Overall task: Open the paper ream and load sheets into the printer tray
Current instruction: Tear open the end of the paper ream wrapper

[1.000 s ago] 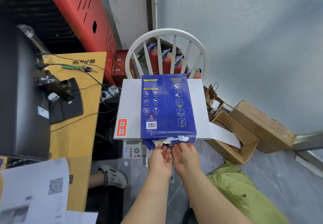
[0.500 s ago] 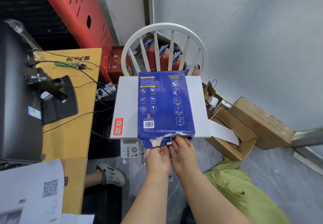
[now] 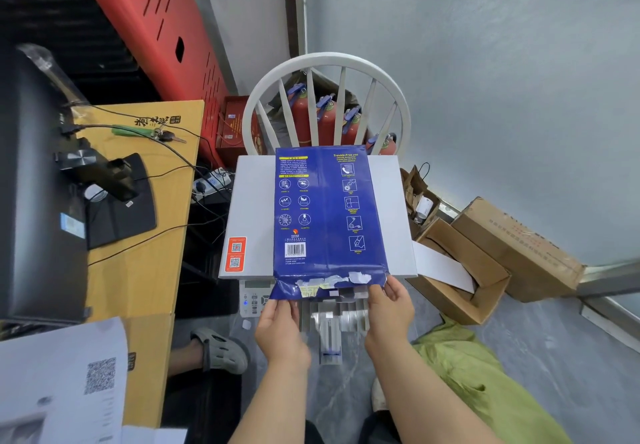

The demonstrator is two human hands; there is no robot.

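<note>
A blue-wrapped paper ream (image 3: 325, 211) lies flat on the white printer lid (image 3: 252, 208), which sits on a white chair. The ream's near end flap (image 3: 325, 286) is torn and hangs open over the printer's front edge. My left hand (image 3: 280, 329) pinches the flap's left corner. My right hand (image 3: 389, 308) grips the flap's right corner. Below and between my hands the printer's paper tray (image 3: 330, 326) sticks out toward me. The printer's control panel (image 3: 254, 300) shows just left of my left hand.
A yellow desk (image 3: 138, 270) with a black monitor (image 3: 38, 201), cables and keys stands on the left. Open cardboard boxes (image 3: 460, 270) sit to the right of the chair, red fire extinguishers (image 3: 304, 118) behind it. Printed sheets (image 3: 62, 381) lie at lower left; green cloth (image 3: 478, 384) at lower right.
My hands have spread apart from the middle of the flap to its two corners. The torn end flap has been pulled further open toward me, which uncovers the tray below.
</note>
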